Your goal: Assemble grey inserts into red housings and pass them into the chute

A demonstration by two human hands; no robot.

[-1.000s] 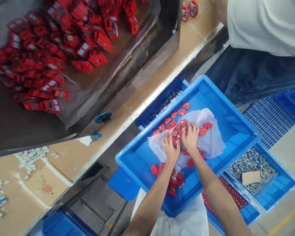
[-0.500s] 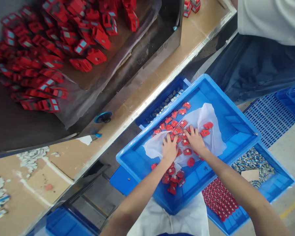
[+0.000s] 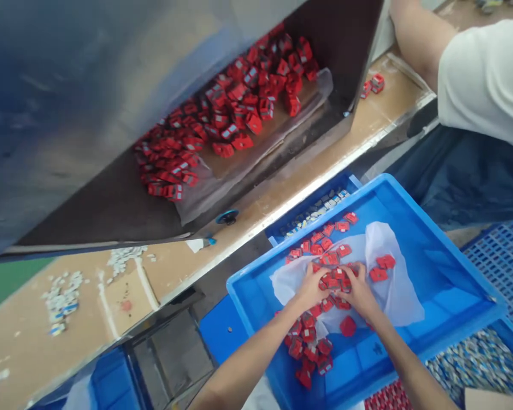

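Blue tray point(image 3: 448, 285) near right, white sheet point(image 3: 395, 299) inside. Left hand point(image 3: 311, 288) and right hand point(image 3: 361, 291) over sheet, clamped on red pieces point(image 3: 334, 280) between them. Held ones' facing, long axes: can't tell; loose ones around point mixed ways.

The single view looks forward and down from the person's head; the tray point(image 3: 430, 259) lies near and below it, right of centre (the forearms point(image 3: 256, 353) enter from the bottom edge); the bench point(image 3: 29, 347) runs slantwise across; the box point(image 3: 96, 219) looms large at upper left.
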